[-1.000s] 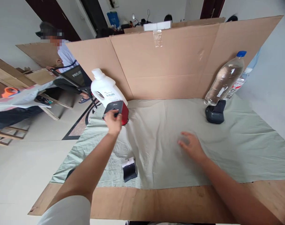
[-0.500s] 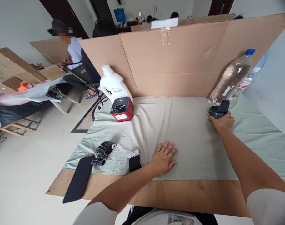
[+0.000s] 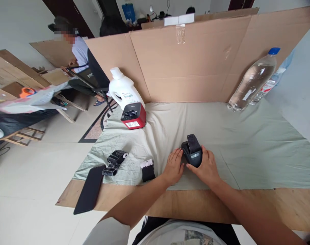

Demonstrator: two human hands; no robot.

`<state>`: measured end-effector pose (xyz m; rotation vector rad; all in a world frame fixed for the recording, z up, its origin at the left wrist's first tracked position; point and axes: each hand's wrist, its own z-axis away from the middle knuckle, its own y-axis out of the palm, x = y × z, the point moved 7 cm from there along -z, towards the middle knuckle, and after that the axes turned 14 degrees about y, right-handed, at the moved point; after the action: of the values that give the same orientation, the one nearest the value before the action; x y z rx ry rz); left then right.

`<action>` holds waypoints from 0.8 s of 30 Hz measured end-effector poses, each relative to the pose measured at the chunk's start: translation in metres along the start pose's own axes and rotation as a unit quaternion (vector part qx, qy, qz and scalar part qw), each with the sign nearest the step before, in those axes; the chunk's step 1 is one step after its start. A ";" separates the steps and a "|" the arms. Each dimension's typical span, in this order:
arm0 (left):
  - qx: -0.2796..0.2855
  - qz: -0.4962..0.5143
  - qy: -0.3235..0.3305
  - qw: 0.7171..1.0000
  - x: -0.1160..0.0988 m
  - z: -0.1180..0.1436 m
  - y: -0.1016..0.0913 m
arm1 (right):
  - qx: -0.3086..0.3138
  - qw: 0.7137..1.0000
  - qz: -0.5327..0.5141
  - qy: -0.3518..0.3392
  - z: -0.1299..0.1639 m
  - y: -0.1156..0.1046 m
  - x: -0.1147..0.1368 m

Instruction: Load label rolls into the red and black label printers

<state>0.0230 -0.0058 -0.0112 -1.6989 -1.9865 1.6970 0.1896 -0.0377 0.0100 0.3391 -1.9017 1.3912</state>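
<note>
A small black portable printer with a strip of black paper sticking up from its top sits on the cloth in front of me. My right hand grips it from the right, thumb along its near side and fingers along its far right edge. On its other side, my left hand rests on the cloth with fingers stretched out; the fingertips are at the printer's left edge, and whether they press on it I cannot tell. Left of that hand lies a small roll of black-and-white paper.
Black paper rolls and a black phone-like slab lie at the left edge. Behind them stand a red-and-black box-shaped device and a white jug. Large water bottle leans at back right, before a cardboard wall. Another person sits beyond.
My right hand has brought the black printer from beside the water bottle to the middle, next to my left hand. My left hand's spread fingers have drawn closer together.
</note>
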 end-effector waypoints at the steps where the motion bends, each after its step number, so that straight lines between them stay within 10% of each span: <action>1: -0.006 0.004 -0.003 1.000 0.001 0.000 0.000 | 0.010 1.000 -0.007 0.001 0.006 0.002 0.000; 16: -0.050 0.068 -0.052 0.995 0.007 -0.003 -0.005 | 0.170 0.937 -0.274 0.133 -0.042 0.001 -0.020; 24: -0.057 0.094 -0.053 0.993 0.006 -0.005 -0.010 | 0.144 0.969 -0.201 0.027 -0.025 0.006 -0.011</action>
<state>0.0171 0.0037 -0.0053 -1.9273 -2.0647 1.7990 0.2037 -0.0155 0.0010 0.7738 -1.4790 1.3757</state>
